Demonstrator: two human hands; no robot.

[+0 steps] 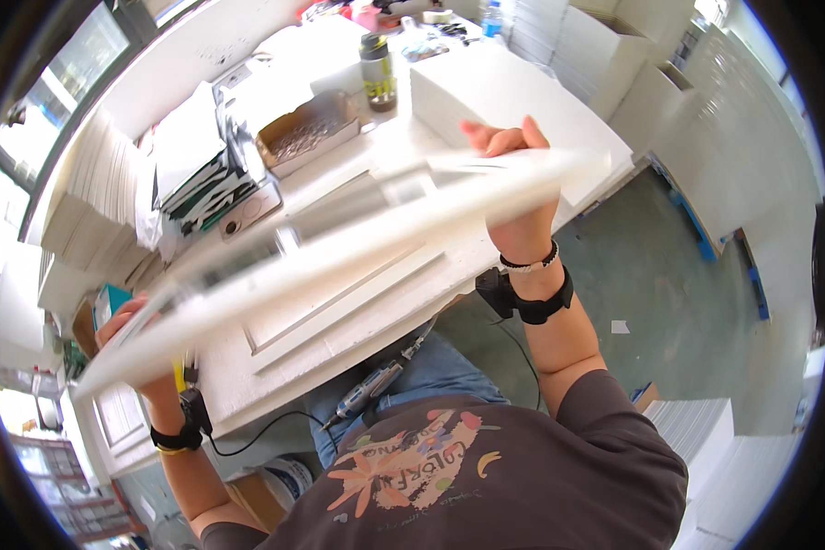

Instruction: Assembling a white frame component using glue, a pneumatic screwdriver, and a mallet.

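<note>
A long white frame (376,234), smeared by motion, is held up at a tilt above the white worktable (289,385). My left hand (119,325) grips its lower left end, the fingers partly hidden behind it. At the raised right end my right hand (513,147) holds it too, fingertips showing over the far edge and the palm mostly covered. Below the frame, a white rectangular piece with a narrow raised border (348,307) lies on the tabletop. A grey-blue electric screwdriver (367,390) is by my lap at the table's front edge, touched by neither hand.
Behind the frame stand an open cardboard box of small parts (307,137), a dark-lidded bottle (378,73) and a heap of papers and folders (197,160). White sheets are stacked at left (101,202) and far right (513,92). A black cable (266,431) hangs near my left wrist.
</note>
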